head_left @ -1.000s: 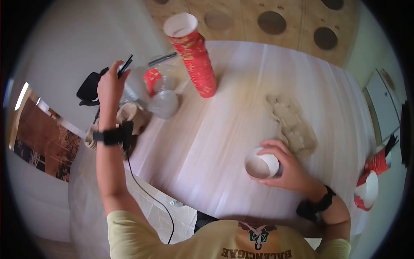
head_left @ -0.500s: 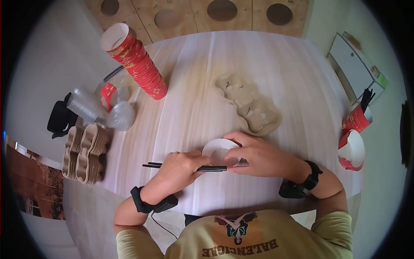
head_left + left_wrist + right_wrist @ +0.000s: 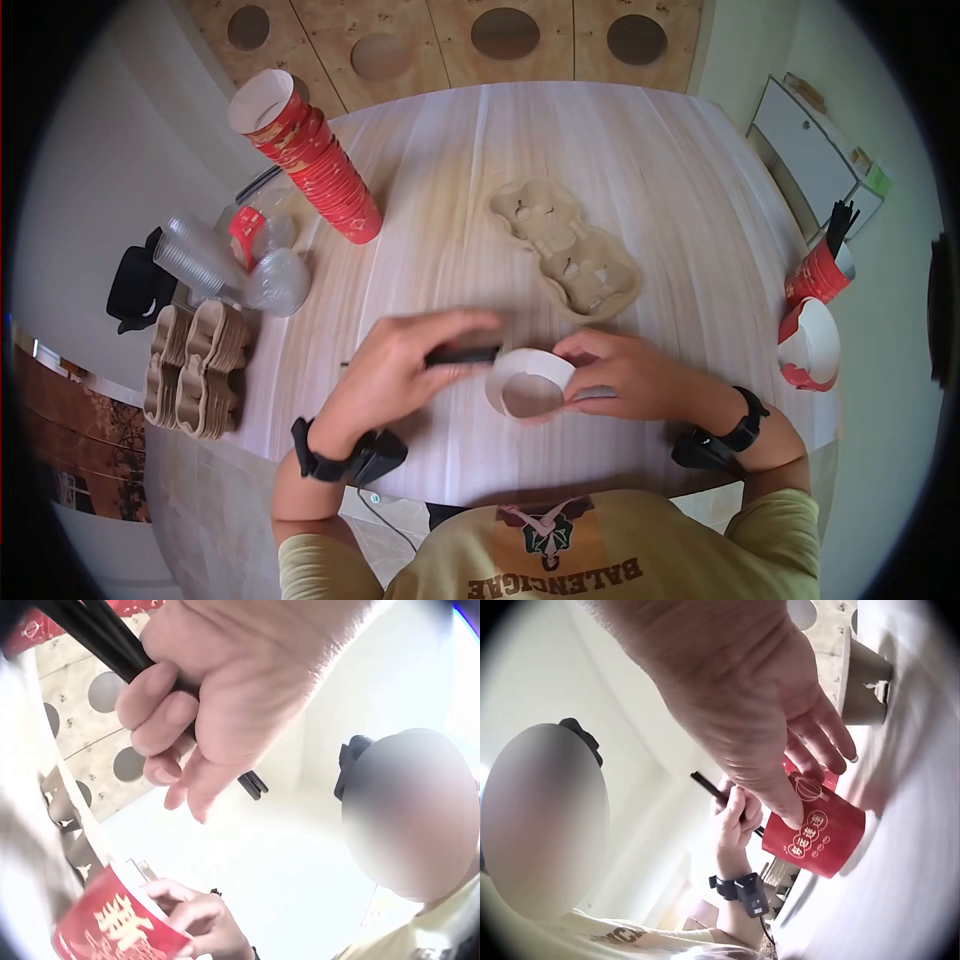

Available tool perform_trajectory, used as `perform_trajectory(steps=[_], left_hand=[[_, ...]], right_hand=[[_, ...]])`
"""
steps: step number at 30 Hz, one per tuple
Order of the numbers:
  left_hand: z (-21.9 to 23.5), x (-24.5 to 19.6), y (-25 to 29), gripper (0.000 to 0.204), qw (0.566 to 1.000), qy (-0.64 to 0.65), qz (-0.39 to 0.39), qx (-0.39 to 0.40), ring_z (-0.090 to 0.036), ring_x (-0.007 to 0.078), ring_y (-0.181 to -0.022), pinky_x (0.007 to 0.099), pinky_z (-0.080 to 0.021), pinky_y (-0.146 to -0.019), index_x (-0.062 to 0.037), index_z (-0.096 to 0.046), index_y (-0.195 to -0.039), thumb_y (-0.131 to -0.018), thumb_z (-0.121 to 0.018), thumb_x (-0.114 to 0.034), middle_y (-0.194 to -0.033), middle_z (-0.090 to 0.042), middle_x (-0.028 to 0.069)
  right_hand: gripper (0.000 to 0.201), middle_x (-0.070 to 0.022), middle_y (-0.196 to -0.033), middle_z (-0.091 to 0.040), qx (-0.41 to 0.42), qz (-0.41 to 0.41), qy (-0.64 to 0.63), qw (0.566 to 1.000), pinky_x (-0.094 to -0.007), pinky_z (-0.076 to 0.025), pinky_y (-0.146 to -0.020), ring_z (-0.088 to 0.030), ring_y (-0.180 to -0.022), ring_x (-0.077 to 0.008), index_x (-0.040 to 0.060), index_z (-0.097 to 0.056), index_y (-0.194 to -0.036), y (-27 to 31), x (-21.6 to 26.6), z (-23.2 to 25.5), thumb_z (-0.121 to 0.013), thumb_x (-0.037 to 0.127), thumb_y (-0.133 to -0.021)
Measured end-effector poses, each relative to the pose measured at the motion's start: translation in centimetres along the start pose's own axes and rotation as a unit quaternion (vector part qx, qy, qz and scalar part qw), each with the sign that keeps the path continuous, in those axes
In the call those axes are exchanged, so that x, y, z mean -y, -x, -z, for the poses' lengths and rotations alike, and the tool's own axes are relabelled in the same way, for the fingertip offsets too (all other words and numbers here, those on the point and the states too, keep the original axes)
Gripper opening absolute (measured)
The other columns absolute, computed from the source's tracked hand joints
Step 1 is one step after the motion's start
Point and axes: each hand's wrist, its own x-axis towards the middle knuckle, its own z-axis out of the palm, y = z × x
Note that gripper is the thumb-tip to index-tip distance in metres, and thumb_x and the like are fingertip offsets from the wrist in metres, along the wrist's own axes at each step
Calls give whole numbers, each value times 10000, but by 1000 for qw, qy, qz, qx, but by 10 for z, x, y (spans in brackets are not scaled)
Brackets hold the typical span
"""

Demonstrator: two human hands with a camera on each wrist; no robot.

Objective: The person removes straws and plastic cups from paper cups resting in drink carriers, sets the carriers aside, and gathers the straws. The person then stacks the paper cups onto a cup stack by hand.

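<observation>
The red paper cup (image 3: 530, 383) lies tilted on the worktop (image 3: 600, 160) just before the person, its mouth towards them, steadied by the right hand (image 3: 625, 375), whose grip curls around its side. The left hand (image 3: 400, 365) clenches black chopsticks (image 3: 462, 354) at the rim; to do this well, I judge the cup should be held firm and the sticks fed in straight.

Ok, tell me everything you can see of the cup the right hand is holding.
The paper cup is red outside with gold printed characters and plain white inside, empty as far as can be seen. It is tipped with its mouth towards the head camera, low over the wooden table. The right hand grips its side; the left hand, holding black chopsticks, is beside its rim.
</observation>
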Motion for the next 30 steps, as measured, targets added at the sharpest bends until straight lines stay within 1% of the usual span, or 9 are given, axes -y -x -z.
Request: perform_trajectory(steps=[5,8,10,12,14,15,20,24,30], left_hand=[[-39,17,-60,305,988,-103,-112,-8,-596,339,-735,415,-466,-618,-89,-585,-1020,-748,-665,-202,-796,-636,129],[-60,17,-82,290,985,-142,-97,24,-598,345,-736,431,-465,-618,-98,-584,-990,-762,-647,-267,-768,-632,142],[-71,15,-87,278,966,-230,-71,97,-614,315,-734,406,-475,-612,-142,-586,-995,-786,-622,-322,-781,-645,94],[-80,5,-85,245,951,-281,-66,113,-619,306,-688,396,-488,-595,-129,-605,-892,-783,-610,-349,-686,-622,94],[-93,9,-79,94,919,-380,-101,17,-628,240,-615,345,-486,-507,-108,-597,-734,-742,-586,-201,-603,-595,78],[-93,13,-75,71,914,-393,-92,33,-628,225,-618,335,-482,-495,-104,-590,-731,-734,-573,-173,-624,-597,69],[-52,20,-23,77,920,-383,-79,-7,-613,219,-619,330,-468,-475,-96,-588,-765,-693,-562,-100,-695,-590,52],[12,4,51,208,964,-239,-77,-85,-596,258,-630,351,-459,-520,-95,-596,-841,-648,-566,-23,-749,-589,59],[97,-31,165,272,965,-197,74,-156,-554,253,-606,327,-429,-543,-66,-650,-865,-600,-665,-6,-680,-566,71]], right_hand=[[119,-90,-1040,-558,62,0,115,991,-338,-470,-777,-582,-884,-257,75,-650,-794,24,28,41,-703,110,-694],[155,-105,-1009,-567,15,5,167,986,-339,-465,-762,-577,-871,-278,58,-647,-774,44,47,79,-713,85,-637],[162,-108,-982,-593,-40,-95,190,976,-351,-474,-723,-588,-860,-265,59,-642,-760,49,60,99,-716,77,-616],[167,-110,-957,-593,-92,-86,177,976,-338,-474,-712,-590,-840,-265,40,-639,-750,48,54,102,-716,48,-602],[171,-113,-932,-592,-142,-79,157,974,-325,-474,-700,-592,-820,-265,20,-635,-739,43,47,106,-716,19,-588],[182,-116,-924,-589,-140,-95,140,976,-310,-466,-716,-588,-824,-262,4,-630,-743,41,45,109,-713,2,-582],[173,-114,-930,-577,-182,-69,92,976,-302,-433,-789,-573,-859,-241,-21,-618,-743,30,28,119,-707,4,-596],[155,-105,-941,-578,-179,-119,30,976,-299,-422,-798,-567,-874,-233,-18,-614,-745,10,6,114,-702,21,-623],[147,-93,-943,-584,-71,-70,15,995,-298,-426,-798,-565,-882,-216,0,-612,-741,-20,-10,93,-710,-5,-632]])
